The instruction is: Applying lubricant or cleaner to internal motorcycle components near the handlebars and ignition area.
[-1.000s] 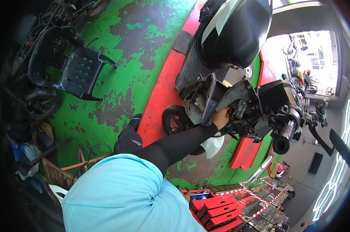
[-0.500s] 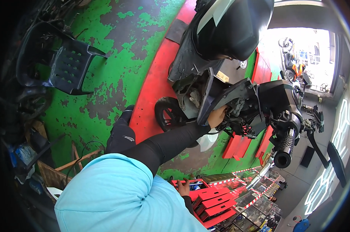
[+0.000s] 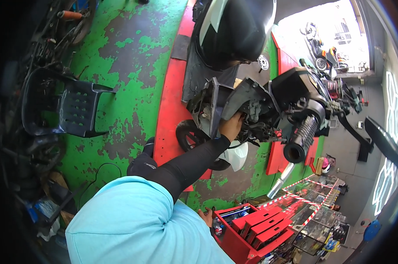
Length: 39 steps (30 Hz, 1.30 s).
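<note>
My left hand (image 3: 229, 127), in a black sleeve, reaches into the opened front bodywork (image 3: 247, 101) of a black-and-white scooter (image 3: 229, 31); its fingertips are hidden among dark parts and wiring. A front wheel (image 3: 185, 136) and a loose-looking white panel (image 3: 234, 156) sit below it. The handlebar grip (image 3: 302, 136) is right of that hand. Low in the view, my right hand (image 3: 204, 216) is beside a red toolbox (image 3: 254, 246), its fingers curled on something too small to make out. My light blue shirt fills the bottom.
A red platform (image 3: 168, 110) runs under the scooter on green, peeling floor. A black plastic chair (image 3: 78, 105) and piled motorcycle parts (image 3: 69, 15) line the left. Glass display cases (image 3: 311, 220) with striped tape stand lower right; motorcycles (image 3: 322, 61) show through the doorway.
The view has shifted, with the scooter now further left and more of the toolbox showing. My left hand stays inside the bodywork and my right hand stays by the toolbox.
</note>
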Each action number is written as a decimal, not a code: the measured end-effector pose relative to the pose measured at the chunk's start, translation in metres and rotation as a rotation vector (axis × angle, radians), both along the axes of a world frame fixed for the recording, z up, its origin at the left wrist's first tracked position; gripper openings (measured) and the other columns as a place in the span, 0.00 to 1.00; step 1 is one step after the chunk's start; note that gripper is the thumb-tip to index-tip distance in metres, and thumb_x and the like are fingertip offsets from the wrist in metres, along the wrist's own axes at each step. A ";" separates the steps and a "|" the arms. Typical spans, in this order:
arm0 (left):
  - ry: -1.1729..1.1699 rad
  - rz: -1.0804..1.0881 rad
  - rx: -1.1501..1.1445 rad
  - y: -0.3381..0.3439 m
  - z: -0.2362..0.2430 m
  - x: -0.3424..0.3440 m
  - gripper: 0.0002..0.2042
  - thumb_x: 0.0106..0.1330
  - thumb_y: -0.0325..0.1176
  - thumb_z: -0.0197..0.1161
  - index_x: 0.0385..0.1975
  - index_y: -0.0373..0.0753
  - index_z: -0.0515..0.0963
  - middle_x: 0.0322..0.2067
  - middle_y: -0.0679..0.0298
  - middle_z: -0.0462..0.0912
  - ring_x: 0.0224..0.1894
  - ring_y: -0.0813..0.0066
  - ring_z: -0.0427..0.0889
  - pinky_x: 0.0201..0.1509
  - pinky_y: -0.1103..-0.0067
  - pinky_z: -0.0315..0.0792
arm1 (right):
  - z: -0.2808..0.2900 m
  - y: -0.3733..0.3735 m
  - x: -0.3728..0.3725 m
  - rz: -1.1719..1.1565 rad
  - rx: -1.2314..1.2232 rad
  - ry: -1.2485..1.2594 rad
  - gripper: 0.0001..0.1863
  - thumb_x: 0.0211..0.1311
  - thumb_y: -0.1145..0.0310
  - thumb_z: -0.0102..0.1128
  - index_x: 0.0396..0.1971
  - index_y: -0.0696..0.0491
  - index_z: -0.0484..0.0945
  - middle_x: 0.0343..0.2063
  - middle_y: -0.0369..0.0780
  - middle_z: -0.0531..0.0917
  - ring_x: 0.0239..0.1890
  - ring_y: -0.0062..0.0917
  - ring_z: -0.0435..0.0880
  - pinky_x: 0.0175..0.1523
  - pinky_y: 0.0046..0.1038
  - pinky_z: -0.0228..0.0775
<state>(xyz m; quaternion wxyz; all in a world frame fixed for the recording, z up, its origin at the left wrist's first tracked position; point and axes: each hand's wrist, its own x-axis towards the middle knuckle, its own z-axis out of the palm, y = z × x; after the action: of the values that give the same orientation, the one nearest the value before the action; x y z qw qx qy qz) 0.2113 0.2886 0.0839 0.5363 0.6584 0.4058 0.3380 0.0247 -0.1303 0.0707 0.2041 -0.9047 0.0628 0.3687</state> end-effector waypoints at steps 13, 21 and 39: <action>-0.244 -0.225 0.230 -0.006 0.010 -0.063 0.22 0.66 0.27 0.57 0.60 0.31 0.69 0.58 0.44 0.73 0.58 0.46 0.75 0.63 0.65 0.69 | -0.025 -0.029 -0.081 -0.379 0.128 0.014 0.32 0.63 0.70 0.65 0.62 0.59 0.57 0.41 0.50 0.80 0.40 0.32 0.85 0.37 0.33 0.84; -0.033 -0.709 0.462 -0.003 0.052 -0.219 0.23 0.65 0.26 0.60 0.61 0.37 0.70 0.61 0.54 0.69 0.48 0.61 0.82 0.54 0.70 0.78 | -0.152 -0.081 -0.150 -0.351 0.211 0.004 0.32 0.61 0.63 0.66 0.59 0.57 0.61 0.41 0.49 0.82 0.34 0.30 0.84 0.37 0.31 0.79; 0.231 0.050 0.459 0.384 -0.044 -0.284 0.22 0.64 0.26 0.63 0.59 0.37 0.70 0.59 0.53 0.68 0.51 0.63 0.77 0.47 0.76 0.79 | 0.021 0.273 -0.027 0.001 0.548 -0.108 0.19 0.68 0.63 0.61 0.52 0.59 0.78 0.43 0.40 0.86 0.46 0.24 0.83 0.49 0.28 0.74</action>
<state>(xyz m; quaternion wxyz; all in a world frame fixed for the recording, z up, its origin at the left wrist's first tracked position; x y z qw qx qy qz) -0.0726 0.6722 0.0400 0.3146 0.7869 0.3931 0.3569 -0.0023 0.1423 0.0914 0.4440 -0.8342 -0.0505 0.3233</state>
